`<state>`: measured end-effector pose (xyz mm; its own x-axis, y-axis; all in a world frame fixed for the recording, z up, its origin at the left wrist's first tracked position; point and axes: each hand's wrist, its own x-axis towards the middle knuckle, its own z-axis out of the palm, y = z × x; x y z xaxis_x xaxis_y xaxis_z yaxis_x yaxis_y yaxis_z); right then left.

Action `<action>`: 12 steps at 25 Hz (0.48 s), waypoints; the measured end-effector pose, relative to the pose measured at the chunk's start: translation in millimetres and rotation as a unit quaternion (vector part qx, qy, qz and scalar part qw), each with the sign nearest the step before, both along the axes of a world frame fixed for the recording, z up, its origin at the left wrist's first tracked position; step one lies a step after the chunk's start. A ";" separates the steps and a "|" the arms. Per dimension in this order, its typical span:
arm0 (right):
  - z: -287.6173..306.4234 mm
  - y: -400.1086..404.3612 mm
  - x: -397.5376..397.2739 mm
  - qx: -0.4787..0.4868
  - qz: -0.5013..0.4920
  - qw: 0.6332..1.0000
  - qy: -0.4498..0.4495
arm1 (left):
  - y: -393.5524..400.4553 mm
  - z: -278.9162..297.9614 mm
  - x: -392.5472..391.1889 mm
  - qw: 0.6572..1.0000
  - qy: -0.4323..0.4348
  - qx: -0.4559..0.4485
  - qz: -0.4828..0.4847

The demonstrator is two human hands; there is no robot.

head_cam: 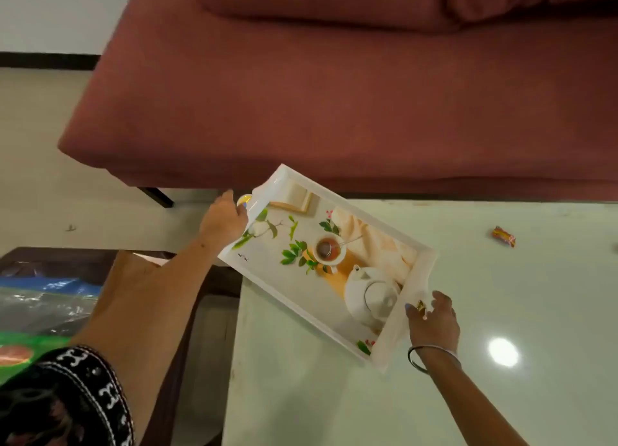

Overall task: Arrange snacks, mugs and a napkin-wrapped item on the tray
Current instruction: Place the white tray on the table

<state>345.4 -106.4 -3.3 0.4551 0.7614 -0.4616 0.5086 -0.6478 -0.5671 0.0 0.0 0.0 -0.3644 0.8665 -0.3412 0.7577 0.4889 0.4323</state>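
**Tray in both hands, skewed over the table corner**

The tray [301, 278] is being held at its two short ends, its long axis running diagonally from far-left to near-right. The left hand [224, 219] is gripping the far-left end, which is overhanging the table [501, 312] edge; the right hand [433, 318] is clasping the near-right end, which is sitting over the tabletop. Neither hand is closer in any useful sense: each is already on its end. Judgement: squaring it up is calling for a turn until the long side lies along the table edge.

The tray is white, rimmed, printed with a teapot, cup and leaves, and is carrying nothing. One small wrapped snack [503, 236] is lying well apart to the right. No mugs are showing.
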 end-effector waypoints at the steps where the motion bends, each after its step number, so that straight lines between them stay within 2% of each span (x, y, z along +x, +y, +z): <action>1: -7.6 0.8 0.6 0.000 -0.018 1.000 0.003 | 5.2 -6.6 0.4 1.000 0.000 -0.017 0.009; 3: -17.8 -0.8 3.5 0.005 -0.060 0.998 0.030 | 17.7 -16.6 0.0 0.999 -0.001 -0.033 0.015; 7: -27.1 -2.7 12.3 0.023 -0.114 0.990 0.079 | 38.6 -21.3 2.6 0.999 -0.022 -0.006 0.039; 12: -18.1 6.7 26.9 0.029 -0.114 0.990 0.075 | 29.8 -19.0 -2.8 0.984 -0.068 0.014 0.164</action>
